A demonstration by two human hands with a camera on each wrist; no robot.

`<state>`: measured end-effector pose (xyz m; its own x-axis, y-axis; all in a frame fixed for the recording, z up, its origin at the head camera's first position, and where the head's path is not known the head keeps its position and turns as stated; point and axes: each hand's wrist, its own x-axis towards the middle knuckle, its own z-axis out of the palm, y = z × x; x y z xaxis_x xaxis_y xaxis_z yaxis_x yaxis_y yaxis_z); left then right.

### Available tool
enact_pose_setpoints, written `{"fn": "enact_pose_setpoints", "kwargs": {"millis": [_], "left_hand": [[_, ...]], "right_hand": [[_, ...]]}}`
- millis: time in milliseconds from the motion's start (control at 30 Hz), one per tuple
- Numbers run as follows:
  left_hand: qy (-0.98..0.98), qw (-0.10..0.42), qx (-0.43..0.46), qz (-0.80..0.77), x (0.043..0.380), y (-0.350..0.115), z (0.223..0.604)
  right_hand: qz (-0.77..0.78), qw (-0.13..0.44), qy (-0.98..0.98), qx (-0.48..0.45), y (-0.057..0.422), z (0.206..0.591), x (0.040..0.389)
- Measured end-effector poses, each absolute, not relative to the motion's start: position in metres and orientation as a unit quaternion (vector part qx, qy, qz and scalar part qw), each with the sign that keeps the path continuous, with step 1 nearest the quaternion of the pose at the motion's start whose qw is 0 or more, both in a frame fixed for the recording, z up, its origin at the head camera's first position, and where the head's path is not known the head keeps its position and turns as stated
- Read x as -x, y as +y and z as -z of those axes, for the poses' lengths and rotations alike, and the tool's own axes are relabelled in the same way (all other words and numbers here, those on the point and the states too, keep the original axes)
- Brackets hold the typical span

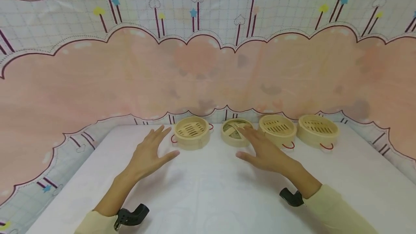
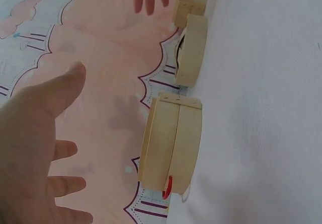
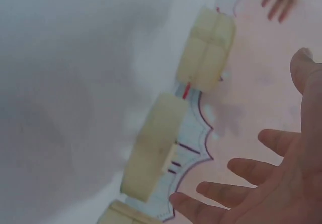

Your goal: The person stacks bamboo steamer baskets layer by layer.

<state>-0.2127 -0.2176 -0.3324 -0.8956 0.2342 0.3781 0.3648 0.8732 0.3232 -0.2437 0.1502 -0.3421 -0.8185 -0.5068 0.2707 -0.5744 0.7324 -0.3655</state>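
My left hand (image 1: pixel 147 156) is held over the white table with fingers straight and thumb spread, holding nothing. Nearest to it stands a round bamboo steamer (image 1: pixel 192 143) with a slatted face and red loop handles. My right hand (image 1: pixel 266 151) is also spread and holds nothing; its fingertips overlap the second, shallower round bamboo piece (image 1: pixel 230 141) in the head view. That piece shows crossed strips on top and has no visible red handle. In the right wrist view, the fingers (image 3: pixel 246 171) appear apart from the bamboo pieces.
Two more slatted bamboo steamers, one (image 1: pixel 274 137) beside the other (image 1: pixel 313 138), stand at the back right with red handles facing forward. A patterned pink and white cloth (image 1: pixel 208 78) hangs behind the table (image 1: pixel 208 198). Each wrist wears a black camera mount (image 1: pixel 133 215).
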Motion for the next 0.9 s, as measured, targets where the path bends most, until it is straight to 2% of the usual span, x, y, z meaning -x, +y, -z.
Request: {"fn": "enact_pose_setpoints", "kwargs": {"millis": [300, 533, 900], "left_hand": [[-0.939, 0.177, 0.154, 0.251, 0.222, -0.214, 0.341], [-0.921, 0.187, 0.164, 0.300, 0.230, -0.213, 0.348], [-0.903, 0.171, 0.134, 0.370, 0.240, -0.204, 0.357]], "right_hand": [[-0.240, 0.042, -0.922, -0.302, 0.125, 0.357, 0.249], [-0.253, 0.037, -0.915, -0.312, 0.108, 0.355, 0.252], [-0.319, 0.040, -0.893, -0.315, 0.076, 0.355, 0.266]]}}
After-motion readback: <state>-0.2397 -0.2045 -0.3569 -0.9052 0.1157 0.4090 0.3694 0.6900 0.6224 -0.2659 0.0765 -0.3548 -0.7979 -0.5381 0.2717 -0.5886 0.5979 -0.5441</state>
